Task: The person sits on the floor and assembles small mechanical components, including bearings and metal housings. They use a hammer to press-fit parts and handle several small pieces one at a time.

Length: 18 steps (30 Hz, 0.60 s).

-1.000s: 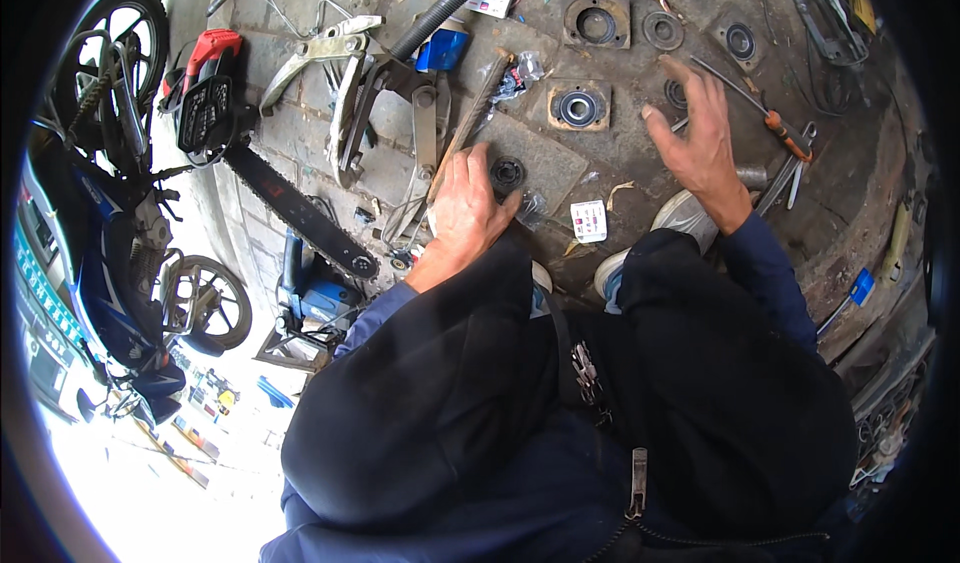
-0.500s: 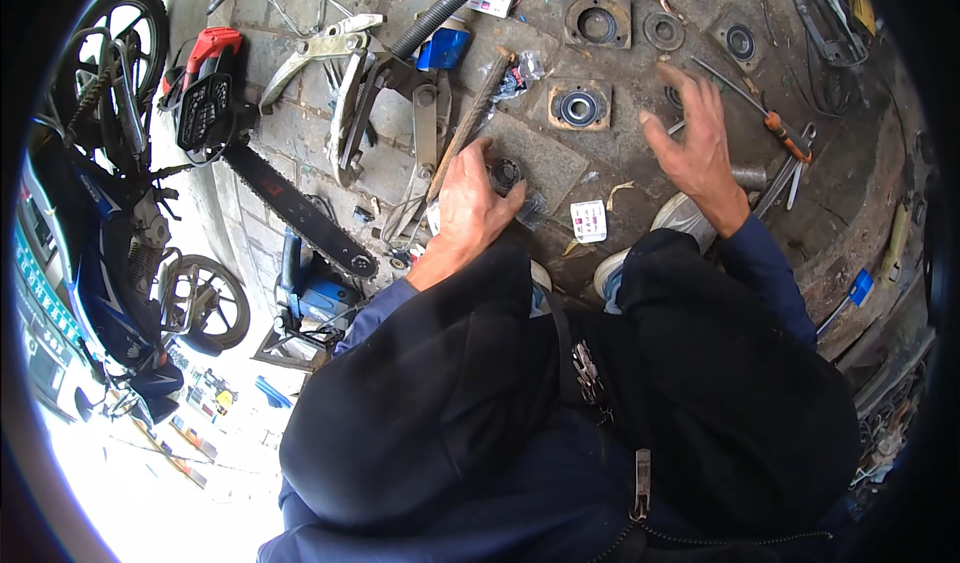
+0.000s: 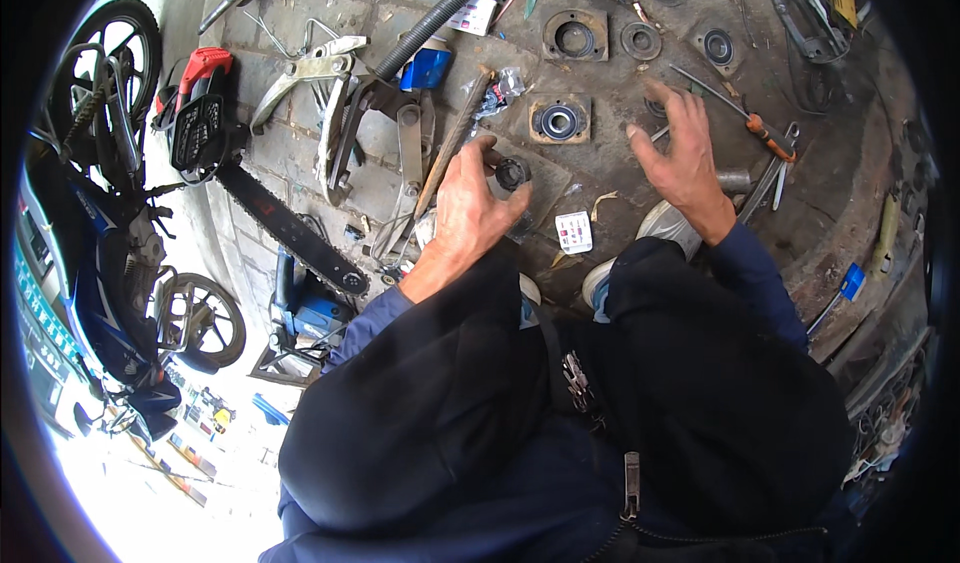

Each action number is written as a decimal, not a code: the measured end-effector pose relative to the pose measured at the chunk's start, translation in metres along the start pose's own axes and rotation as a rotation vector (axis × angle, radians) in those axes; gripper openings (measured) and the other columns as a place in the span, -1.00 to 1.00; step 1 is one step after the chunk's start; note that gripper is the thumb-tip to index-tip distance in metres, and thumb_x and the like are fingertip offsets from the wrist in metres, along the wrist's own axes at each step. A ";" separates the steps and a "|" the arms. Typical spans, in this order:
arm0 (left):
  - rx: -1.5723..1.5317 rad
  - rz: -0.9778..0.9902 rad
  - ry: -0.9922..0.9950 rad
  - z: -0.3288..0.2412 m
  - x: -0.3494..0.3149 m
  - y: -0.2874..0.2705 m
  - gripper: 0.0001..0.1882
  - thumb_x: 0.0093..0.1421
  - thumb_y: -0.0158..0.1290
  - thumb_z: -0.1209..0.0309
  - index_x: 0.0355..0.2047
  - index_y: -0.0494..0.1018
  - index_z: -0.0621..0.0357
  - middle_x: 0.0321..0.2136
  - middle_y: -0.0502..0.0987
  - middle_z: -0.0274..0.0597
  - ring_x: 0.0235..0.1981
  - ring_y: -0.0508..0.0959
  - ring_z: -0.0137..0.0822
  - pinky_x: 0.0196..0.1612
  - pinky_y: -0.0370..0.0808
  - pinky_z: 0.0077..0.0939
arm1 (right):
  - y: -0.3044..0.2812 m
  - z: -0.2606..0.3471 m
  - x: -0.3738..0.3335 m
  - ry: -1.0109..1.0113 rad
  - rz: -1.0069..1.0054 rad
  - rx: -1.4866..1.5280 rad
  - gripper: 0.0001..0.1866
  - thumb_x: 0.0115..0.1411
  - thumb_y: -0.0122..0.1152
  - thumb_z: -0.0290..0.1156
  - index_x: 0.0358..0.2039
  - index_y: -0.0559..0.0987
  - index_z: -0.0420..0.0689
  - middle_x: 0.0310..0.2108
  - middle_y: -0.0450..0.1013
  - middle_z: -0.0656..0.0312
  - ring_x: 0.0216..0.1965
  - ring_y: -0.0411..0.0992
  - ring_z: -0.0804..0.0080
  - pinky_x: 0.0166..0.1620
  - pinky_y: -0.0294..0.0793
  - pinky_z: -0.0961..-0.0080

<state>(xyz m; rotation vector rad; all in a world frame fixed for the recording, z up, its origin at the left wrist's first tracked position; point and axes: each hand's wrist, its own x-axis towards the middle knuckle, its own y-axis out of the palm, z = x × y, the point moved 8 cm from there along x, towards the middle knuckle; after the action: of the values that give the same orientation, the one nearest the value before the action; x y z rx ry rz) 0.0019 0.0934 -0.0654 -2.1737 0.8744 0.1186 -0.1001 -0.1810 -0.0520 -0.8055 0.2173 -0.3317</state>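
- Two bare hands work over a grimy stone floor [image 3: 620, 178]. The left hand [image 3: 465, 208] pinches a small dark round bearing [image 3: 511, 173] between thumb and fingertips, holding it just above a flat grey plate [image 3: 545, 178].
- The right hand [image 3: 685, 158] hovers with its fingers spread apart and holds nothing, close to a screwdriver with an orange handle [image 3: 760, 133].
- Between the hands, slightly farther out, a square flange housing [image 3: 559, 121] with a bearing in it lies on the floor.
- A small white label card with red marks [image 3: 574, 232] lies flat near the person's knees; a blue box [image 3: 425, 68] and a white printed packet [image 3: 470, 15] sit beside a black ribbed hose [image 3: 440, 18].
- Left of the left hand lie metal brackets [image 3: 405, 148], a chainsaw [image 3: 250, 183] and, farther off, a blue motorcycle [image 3: 90, 253].
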 end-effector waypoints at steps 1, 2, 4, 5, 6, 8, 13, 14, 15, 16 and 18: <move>-0.005 0.003 -0.014 0.001 0.001 0.000 -0.18 0.04 0.49 0.31 0.24 0.37 0.34 -0.12 0.63 0.14 -0.10 0.67 0.08 0.00 0.64 -0.08 | 0.000 -0.001 0.000 0.008 0.000 0.010 -0.37 0.21 0.40 -0.32 0.28 0.50 -0.24 0.08 0.47 -0.09 0.14 0.38 -0.13 0.27 0.36 0.02; 0.007 0.009 -0.029 0.001 0.002 0.000 -0.18 0.04 0.49 0.31 0.25 0.38 0.35 -0.09 0.63 0.11 -0.08 0.68 0.01 0.02 0.65 -0.13 | 0.000 -0.001 -0.001 0.006 -0.001 0.001 -0.36 0.21 0.40 -0.32 0.28 0.50 -0.24 0.09 0.47 -0.10 0.14 0.38 -0.14 0.27 0.36 0.02; 0.025 0.022 -0.067 0.002 0.003 -0.001 -0.17 0.04 0.49 0.32 0.27 0.40 0.37 -0.02 0.63 0.04 -0.03 0.69 -0.14 0.07 0.65 -0.23 | 0.000 -0.001 -0.001 0.008 -0.001 0.007 -0.36 0.22 0.40 -0.32 0.29 0.49 -0.25 0.10 0.47 -0.11 0.15 0.38 -0.15 0.28 0.35 0.01; 0.008 0.025 -0.073 0.002 0.003 -0.002 -0.16 0.04 0.50 0.31 0.27 0.38 0.37 -0.04 0.64 0.07 -0.04 0.69 -0.10 0.06 0.65 -0.21 | 0.000 -0.002 -0.001 0.012 0.004 0.000 -0.35 0.22 0.40 -0.31 0.29 0.49 -0.25 0.10 0.46 -0.11 0.16 0.37 -0.15 0.29 0.34 0.01; -0.010 0.028 -0.079 0.002 0.004 -0.003 -0.16 0.04 0.50 0.31 0.27 0.37 0.36 -0.05 0.64 0.09 -0.05 0.69 -0.07 0.06 0.65 -0.19 | 0.001 -0.002 -0.001 0.014 0.009 0.000 -0.35 0.22 0.40 -0.31 0.30 0.48 -0.25 0.11 0.46 -0.11 0.17 0.37 -0.15 0.30 0.34 0.01; -0.104 0.051 -0.137 0.005 0.005 -0.003 -0.14 0.04 0.51 0.31 0.27 0.36 0.37 -0.06 0.64 0.10 -0.05 0.68 -0.05 0.07 0.65 -0.18 | 0.001 -0.002 -0.002 0.015 0.017 -0.001 -0.35 0.23 0.40 -0.31 0.30 0.48 -0.25 0.12 0.46 -0.12 0.18 0.37 -0.16 0.30 0.34 0.01; -0.215 0.048 -0.145 0.003 0.008 -0.005 -0.14 0.04 0.53 0.32 0.27 0.36 0.39 -0.04 0.64 0.03 -0.03 0.67 -0.14 0.13 0.63 -0.22 | 0.004 0.001 -0.002 0.012 0.031 0.005 -0.34 0.23 0.39 -0.31 0.31 0.47 -0.25 0.14 0.45 -0.12 0.19 0.36 -0.15 0.31 0.33 -0.01; -0.201 0.046 -0.136 0.001 0.009 -0.004 -0.14 0.05 0.53 0.32 0.27 0.36 0.39 -0.04 0.64 0.03 -0.03 0.67 -0.14 0.13 0.63 -0.22 | 0.005 0.002 -0.002 0.009 0.031 0.008 -0.34 0.23 0.39 -0.31 0.31 0.47 -0.25 0.14 0.45 -0.12 0.19 0.36 -0.15 0.31 0.33 -0.01; -0.188 0.044 -0.127 0.000 0.010 -0.004 -0.14 0.05 0.53 0.32 0.27 0.36 0.39 -0.04 0.64 0.03 -0.02 0.67 -0.13 0.14 0.63 -0.22 | 0.006 0.003 -0.003 0.007 0.031 0.011 -0.34 0.23 0.39 -0.32 0.31 0.47 -0.25 0.14 0.45 -0.12 0.19 0.36 -0.15 0.31 0.33 -0.01; -0.185 0.038 -0.113 -0.001 0.011 -0.003 -0.14 0.05 0.52 0.32 0.27 0.36 0.39 -0.04 0.64 0.03 -0.02 0.67 -0.13 0.14 0.63 -0.22 | 0.006 0.003 -0.003 0.001 0.031 0.016 -0.34 0.23 0.39 -0.32 0.31 0.47 -0.25 0.14 0.45 -0.12 0.20 0.36 -0.15 0.31 0.33 -0.01; -0.163 0.039 -0.121 -0.001 0.012 -0.003 -0.17 0.06 0.51 0.32 0.27 0.39 0.36 -0.03 0.63 -0.03 0.00 0.65 -0.20 0.17 0.60 -0.26 | 0.007 0.003 -0.003 0.010 0.042 0.019 -0.34 0.23 0.39 -0.32 0.32 0.47 -0.25 0.14 0.45 -0.12 0.20 0.36 -0.15 0.31 0.33 -0.01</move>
<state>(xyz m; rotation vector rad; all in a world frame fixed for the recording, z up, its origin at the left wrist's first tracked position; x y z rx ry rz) 0.0123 0.0873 -0.0668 -2.2734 0.8634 0.3482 -0.1006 -0.1735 -0.0552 -0.7798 0.2395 -0.2979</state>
